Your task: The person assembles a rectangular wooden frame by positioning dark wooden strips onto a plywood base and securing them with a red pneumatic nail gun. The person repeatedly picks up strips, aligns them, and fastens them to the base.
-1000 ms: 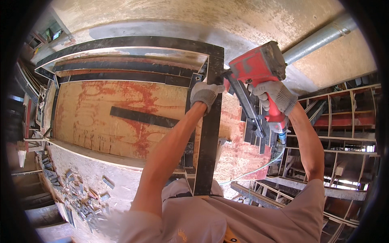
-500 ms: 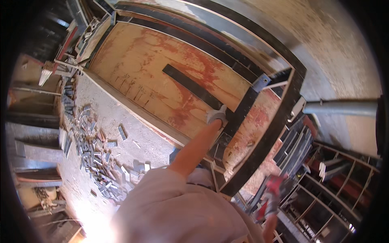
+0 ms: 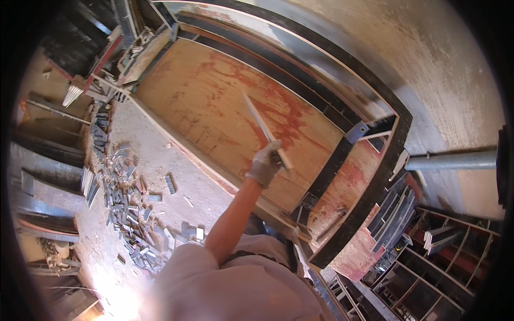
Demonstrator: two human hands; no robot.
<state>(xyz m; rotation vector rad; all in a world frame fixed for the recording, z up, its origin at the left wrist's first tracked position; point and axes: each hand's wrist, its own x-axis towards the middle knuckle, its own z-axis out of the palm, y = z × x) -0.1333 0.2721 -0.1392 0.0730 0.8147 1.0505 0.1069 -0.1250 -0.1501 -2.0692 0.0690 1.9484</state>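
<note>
gloved left hand [image 3: 265, 163], fingers clenched on a pale flat strip [image 3: 266, 130] now raised off the red-stained board [image 3: 203, 101] near its black-framed right edge, where it lay flat earlier; right hand and red tool gone from view.

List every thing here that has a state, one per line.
Left hand: gloved, closed on the strip.
Strip: lifted off the panel, tilted.
Panel: flat, red-stained, inside a dark frame.
Metal pieces: scattered loose on the floor.
Pipe: lying level.
Right hand: not in view.
</note>
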